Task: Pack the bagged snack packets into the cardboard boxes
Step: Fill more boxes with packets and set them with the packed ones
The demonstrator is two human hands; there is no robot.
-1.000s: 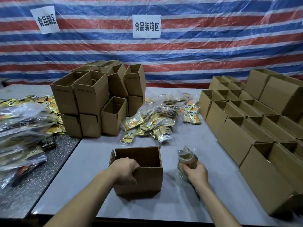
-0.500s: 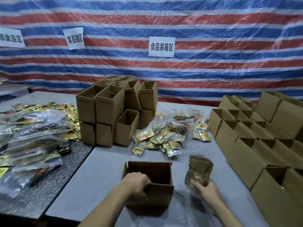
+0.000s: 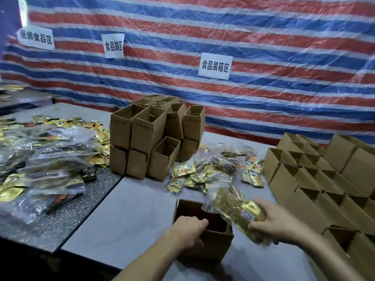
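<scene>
An open cardboard box (image 3: pixel 215 243) stands on the grey table in front of me. My left hand (image 3: pixel 187 229) grips its near rim, fingers curled over the edge. My right hand (image 3: pixel 278 219) holds a clear bag of gold snack packets (image 3: pixel 233 207), tilted, its left end over the box's right rim. More bagged packets (image 3: pixel 213 171) lie in a heap behind the box.
A stack of empty boxes (image 3: pixel 150 136) stands at the back left of the grey table (image 3: pixel 132 211). Rows of open boxes (image 3: pixel 316 179) fill the right side. Bags of packets (image 3: pixel 46 159) cover the speckled table on the left. A striped tarp hangs behind.
My right hand has lifted the bag and swung it left, from beside the box to over its right rim. My left hand stays on the box. The camera has tilted up and left.
</scene>
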